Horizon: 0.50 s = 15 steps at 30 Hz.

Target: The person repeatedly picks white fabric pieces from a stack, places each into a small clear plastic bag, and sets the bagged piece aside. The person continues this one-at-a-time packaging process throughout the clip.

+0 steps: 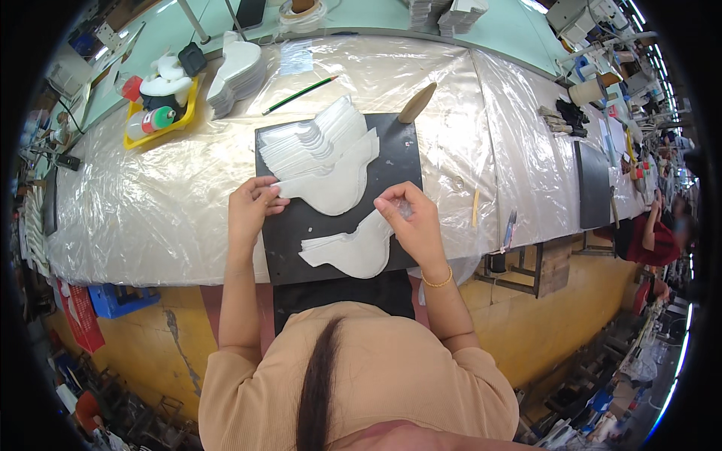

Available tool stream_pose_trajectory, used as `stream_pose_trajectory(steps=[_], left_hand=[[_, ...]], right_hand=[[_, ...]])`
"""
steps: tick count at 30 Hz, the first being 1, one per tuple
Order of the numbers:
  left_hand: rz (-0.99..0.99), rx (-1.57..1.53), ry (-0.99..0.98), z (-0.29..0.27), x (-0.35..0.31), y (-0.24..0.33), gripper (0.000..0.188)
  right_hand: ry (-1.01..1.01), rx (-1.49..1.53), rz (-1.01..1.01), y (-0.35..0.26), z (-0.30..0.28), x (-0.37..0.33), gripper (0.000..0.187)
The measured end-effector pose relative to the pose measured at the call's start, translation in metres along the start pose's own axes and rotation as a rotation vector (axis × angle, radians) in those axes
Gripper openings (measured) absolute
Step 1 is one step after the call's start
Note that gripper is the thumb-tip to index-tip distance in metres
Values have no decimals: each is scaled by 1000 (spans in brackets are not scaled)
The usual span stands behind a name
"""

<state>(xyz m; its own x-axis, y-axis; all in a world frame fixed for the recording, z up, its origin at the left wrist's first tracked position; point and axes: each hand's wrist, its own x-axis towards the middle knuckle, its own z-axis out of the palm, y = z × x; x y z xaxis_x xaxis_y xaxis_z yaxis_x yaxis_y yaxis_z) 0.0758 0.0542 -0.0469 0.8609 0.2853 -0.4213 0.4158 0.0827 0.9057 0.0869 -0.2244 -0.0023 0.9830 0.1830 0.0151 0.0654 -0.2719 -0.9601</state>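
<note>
Workshop all round me: yellow floor (pixel 541 331), clutter down both sides, a person in red (pixel 662 239) off right. Table (pixel 173 225) has crinkled clear plastic over it. Black board (pixel 282 252) lies on that, dead ahead, carrying both piles of white pieces. Yellow basket (pixel 140 142) holds bottles and bits at far left. Upper pile (pixel 320 139) is fanned over the board's far half; lower pile (pixel 353 255) sits nearer me, only slightly fanned. Left hand (pixel 252 210) has thumb and fingers pinched on the left tip of the upper pile's front piece (pixel 331 192). Right hand (pixel 417 229) is curled at the lower pile's right end; can't tell if it's gripping. Probably separating layers; next move calls for pinching one layer without dragging its neighbours. Pencil (pixel 301 95) lies beyond the board.
</note>
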Motion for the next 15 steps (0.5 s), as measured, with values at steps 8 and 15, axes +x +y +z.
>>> stream_pose_trajectory(steps=[8,15], left_hand=[[-192,-379,-355,3,-40,10,17],[-135,-429,-510,35,-57,14,14]], right_hand=[[-174,-13,-183,-9,34,-2,12],[-156,-23,-132,-21,38,-7,35]])
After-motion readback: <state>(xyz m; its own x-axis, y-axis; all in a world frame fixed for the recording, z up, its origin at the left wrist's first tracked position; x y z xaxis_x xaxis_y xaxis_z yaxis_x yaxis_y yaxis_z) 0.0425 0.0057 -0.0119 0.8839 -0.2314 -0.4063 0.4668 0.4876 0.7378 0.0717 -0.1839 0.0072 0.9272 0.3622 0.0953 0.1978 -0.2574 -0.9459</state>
